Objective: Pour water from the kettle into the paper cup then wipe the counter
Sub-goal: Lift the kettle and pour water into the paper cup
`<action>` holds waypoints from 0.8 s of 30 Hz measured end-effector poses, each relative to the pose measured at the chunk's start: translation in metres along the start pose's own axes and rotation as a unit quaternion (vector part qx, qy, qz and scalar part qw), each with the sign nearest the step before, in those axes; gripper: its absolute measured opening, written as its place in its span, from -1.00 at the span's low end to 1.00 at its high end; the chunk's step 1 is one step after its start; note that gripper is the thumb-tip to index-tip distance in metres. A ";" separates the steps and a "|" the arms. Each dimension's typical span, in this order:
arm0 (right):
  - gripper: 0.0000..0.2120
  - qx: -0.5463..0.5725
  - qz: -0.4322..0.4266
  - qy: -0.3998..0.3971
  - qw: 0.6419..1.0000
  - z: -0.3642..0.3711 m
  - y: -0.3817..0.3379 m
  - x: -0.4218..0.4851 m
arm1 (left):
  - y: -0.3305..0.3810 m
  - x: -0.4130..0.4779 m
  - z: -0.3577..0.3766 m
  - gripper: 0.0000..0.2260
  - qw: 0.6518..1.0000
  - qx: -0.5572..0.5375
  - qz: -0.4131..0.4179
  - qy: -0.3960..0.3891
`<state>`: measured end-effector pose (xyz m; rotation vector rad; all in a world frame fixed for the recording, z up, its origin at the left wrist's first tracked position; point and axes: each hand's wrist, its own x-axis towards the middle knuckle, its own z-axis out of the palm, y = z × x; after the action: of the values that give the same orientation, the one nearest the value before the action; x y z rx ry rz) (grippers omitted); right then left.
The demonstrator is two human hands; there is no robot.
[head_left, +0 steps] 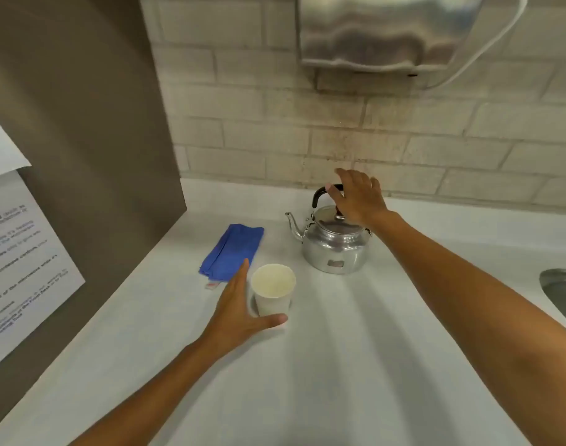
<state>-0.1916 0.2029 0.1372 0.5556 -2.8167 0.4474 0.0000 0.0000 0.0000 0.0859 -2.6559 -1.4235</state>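
Note:
A small silver kettle (334, 249) with a black handle stands upright on the white counter (339, 349), spout pointing left. My right hand (358, 197) hovers over its handle with fingers spread, touching it but not closed around it. A white paper cup (273, 289) stands upright in front of the kettle; it looks empty. My left hand (239, 312) curls around the cup's left side and base, thumb under the front, fingers apart, not clearly gripping. A folded blue cloth (231, 251) lies flat just left of the cup.
A brown panel (82, 123) with printed paper notices walls off the left side. A brick wall runs along the back, with a steel paper-towel dispenser (381, 30) above the kettle. A steel sink (561, 291) edge shows at the right.

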 end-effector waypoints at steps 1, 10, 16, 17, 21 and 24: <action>-0.51 0.010 0.009 -0.003 1.000 0.000 0.000 0.002 | 0.007 0.000 0.003 0.15 0.999 -0.047 -0.004 0.002; -0.47 0.019 0.055 -0.020 0.998 0.004 -0.002 0.026 | 0.011 0.019 0.018 -0.26 0.988 -0.148 0.007 0.038; -0.48 0.063 0.097 0.009 0.993 0.011 -0.002 0.037 | 0.003 0.020 0.019 -0.31 0.986 -0.163 -0.002 0.036; -0.47 0.070 0.106 0.019 0.992 0.011 -0.003 0.038 | 0.001 0.020 0.019 -0.31 0.987 -0.159 -0.002 0.037; -0.47 0.080 0.135 0.025 0.987 0.008 -0.006 0.039 | -0.003 0.024 0.018 -0.30 0.988 -0.150 0.010 0.031; -0.59 0.081 0.135 0.025 0.987 0.005 -0.007 0.034 | -0.003 0.025 0.017 -0.31 0.987 -0.157 0.014 0.026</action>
<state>-0.2205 0.1837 0.1439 0.1877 -2.8319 0.7366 -0.0269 0.0095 -0.0091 0.0533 -2.3478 -1.7817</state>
